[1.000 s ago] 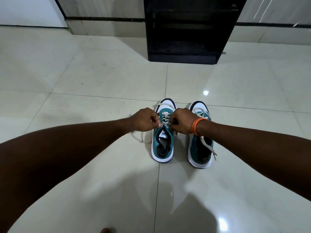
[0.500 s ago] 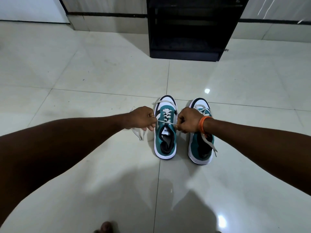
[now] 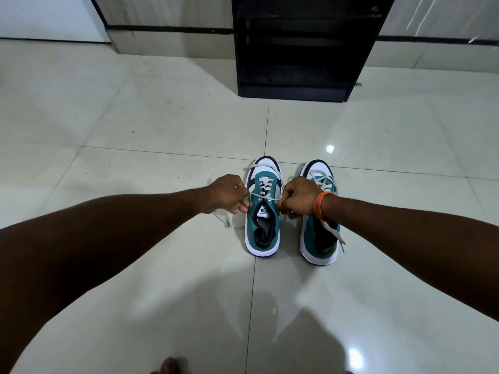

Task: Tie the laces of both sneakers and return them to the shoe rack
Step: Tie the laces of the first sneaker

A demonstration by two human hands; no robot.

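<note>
Two teal-and-white sneakers stand side by side on the tiled floor, toes pointing away from me. My left hand [image 3: 229, 194] and my right hand [image 3: 298, 197] flank the left sneaker [image 3: 263, 228], each closed on one end of its white lace [image 3: 266, 197], which stretches taut across the tongue between them. A loose lace end trails on the floor under my left hand. The right sneaker [image 3: 320, 238] sits partly behind my right wrist, its lace loose and hanging over its outer side. The black shoe rack [image 3: 294, 44] stands open against the far wall.
Glossy pale floor tiles [image 3: 135, 117] surround the shoes on all sides, with open floor between the sneakers and the rack. An orange band circles my right wrist [image 3: 320, 202]. A toe of my foot [image 3: 168, 365] shows at the bottom edge.
My hands have drawn apart to either side of the left sneaker, pulling its lace from slack near the tongue to a taut line across it.
</note>
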